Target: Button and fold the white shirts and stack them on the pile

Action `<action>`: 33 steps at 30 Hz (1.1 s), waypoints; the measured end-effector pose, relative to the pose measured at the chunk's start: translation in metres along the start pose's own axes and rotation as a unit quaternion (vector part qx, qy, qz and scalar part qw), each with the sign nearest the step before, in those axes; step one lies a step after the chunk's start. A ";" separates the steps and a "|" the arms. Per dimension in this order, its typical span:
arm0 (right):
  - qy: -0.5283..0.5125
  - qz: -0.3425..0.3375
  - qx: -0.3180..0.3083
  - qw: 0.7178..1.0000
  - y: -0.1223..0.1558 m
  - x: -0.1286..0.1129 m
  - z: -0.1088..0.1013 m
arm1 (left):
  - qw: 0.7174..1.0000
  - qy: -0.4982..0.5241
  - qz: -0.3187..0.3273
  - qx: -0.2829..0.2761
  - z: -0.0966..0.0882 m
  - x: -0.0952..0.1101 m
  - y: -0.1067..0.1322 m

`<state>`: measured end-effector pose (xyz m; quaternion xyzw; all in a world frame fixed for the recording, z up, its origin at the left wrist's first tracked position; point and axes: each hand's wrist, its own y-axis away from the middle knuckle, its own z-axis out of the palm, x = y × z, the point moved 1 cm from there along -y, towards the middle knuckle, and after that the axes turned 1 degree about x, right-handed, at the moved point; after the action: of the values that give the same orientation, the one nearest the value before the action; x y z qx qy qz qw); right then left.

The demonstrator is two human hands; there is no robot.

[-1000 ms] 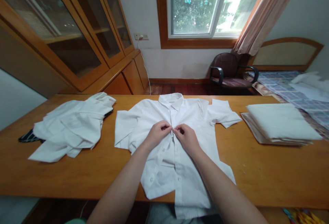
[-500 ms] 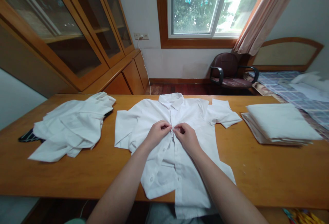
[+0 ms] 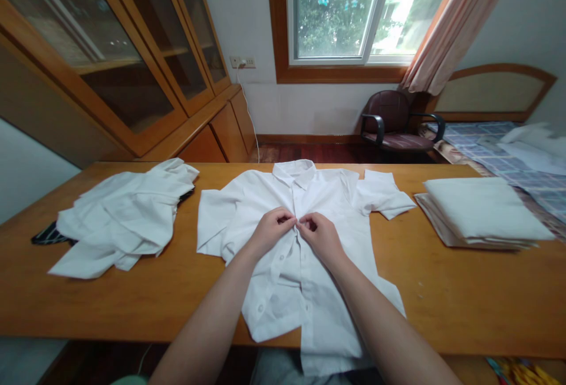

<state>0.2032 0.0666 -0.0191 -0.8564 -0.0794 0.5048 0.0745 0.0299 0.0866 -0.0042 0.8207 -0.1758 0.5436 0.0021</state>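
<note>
A white short-sleeved shirt lies face up in the middle of the wooden table, collar away from me, its hem hanging over the near edge. My left hand and my right hand meet at the shirt's front placket, just below the collar. Both hands are closed in a pinch on the placket cloth, fingertips almost touching each other. What lies between the fingertips is too small to make out.
A rumpled heap of white garments lies on the table's left, a dark striped cloth poking from under it. A stack of folded white cloth sits at the right. Behind the table are a dark armchair, a glass-fronted cabinet and a bed.
</note>
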 end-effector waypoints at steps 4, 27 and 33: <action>-0.001 -0.001 0.002 1.000 0.001 0.000 0.000 | 1.000 0.003 -0.003 0.008 0.001 -0.001 0.000; -0.010 -0.002 0.010 1.000 0.001 -0.003 -0.002 | 0.999 0.011 -0.019 0.027 0.001 -0.002 0.000; -0.021 0.002 0.001 1.000 0.001 -0.004 -0.002 | 0.999 0.011 -0.018 0.025 0.001 -0.002 0.000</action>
<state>0.2031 0.0647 -0.0153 -0.8458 -0.0787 0.5226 0.0728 0.0300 0.0866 -0.0060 0.8174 -0.1474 0.5569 -0.0064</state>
